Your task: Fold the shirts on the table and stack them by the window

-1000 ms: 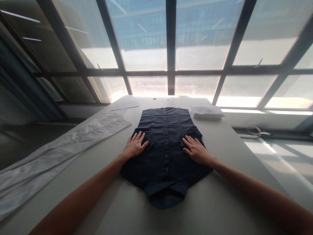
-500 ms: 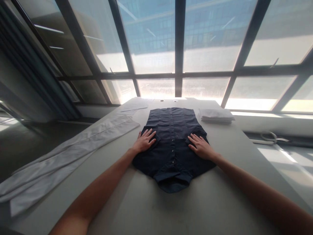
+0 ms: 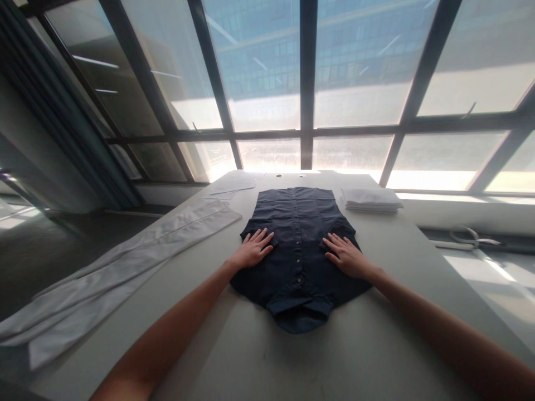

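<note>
Left hand (image 3: 252, 252) and right hand (image 3: 348, 256): flat, fingers spread, unmoved on the shirt (image 3: 297, 250). Table (image 3: 376, 345): bare before the collar; white cloth (image 3: 125, 262) left, folded stack (image 3: 371, 199) right.

A: What colour is the shirt (image 3: 297, 245) under both hands?

B: Dark navy, plain, no pattern, with a row of small pale buttons down the middle between the hands.

A: And the long cloth (image 3: 121, 267) out past the left hand (image 3: 252, 252)?

B: White, plain. The folded stack (image 3: 371, 199) beyond the right hand (image 3: 346, 256) is white too.

A: The tabletop (image 3: 251, 356)?

B: Pale grey, unpatterned. The window frames (image 3: 307, 83) far beyond the hands are dark, nearly black.
</note>
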`<state>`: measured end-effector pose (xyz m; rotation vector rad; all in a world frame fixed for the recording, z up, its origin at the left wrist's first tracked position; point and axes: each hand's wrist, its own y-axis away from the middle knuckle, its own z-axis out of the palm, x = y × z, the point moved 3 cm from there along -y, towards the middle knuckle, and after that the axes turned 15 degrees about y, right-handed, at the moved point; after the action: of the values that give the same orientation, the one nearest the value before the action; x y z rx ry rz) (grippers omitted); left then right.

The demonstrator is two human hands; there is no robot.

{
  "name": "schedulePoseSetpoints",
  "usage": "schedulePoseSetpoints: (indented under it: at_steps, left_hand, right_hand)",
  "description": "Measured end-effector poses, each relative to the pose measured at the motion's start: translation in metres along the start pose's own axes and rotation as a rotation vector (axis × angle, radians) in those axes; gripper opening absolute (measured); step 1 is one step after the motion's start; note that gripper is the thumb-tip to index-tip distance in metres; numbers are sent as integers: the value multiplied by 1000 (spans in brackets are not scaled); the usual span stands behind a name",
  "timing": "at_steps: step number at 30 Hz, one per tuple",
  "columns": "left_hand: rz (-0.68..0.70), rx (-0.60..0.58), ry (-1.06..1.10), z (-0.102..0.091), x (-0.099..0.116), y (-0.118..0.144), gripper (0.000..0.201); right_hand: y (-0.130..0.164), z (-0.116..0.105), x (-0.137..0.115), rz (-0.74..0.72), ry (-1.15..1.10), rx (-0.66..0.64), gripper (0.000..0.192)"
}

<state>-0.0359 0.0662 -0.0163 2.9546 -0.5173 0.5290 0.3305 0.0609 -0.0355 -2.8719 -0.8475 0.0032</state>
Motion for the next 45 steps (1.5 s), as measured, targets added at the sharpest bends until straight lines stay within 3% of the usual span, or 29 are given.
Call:
schedulePoseSetpoints:
  at_steps: [5, 12, 37, 45]
  left_hand:
    - [55, 8, 46, 7, 9, 24, 66]
    - [144, 96, 60, 14, 3, 59, 62]
    - [171, 19, 1, 7, 13, 58, 60]
    - [163, 37, -7, 8, 7, 56, 61]
  right_hand:
    - [2, -1, -2, 0, -11, -1, 65]
    - [0, 0, 0, 7, -20, 3, 64]
    - [2, -4, -1, 26, -34, -8, 62]
    - [-5, -3, 0, 66, -45, 3, 62]
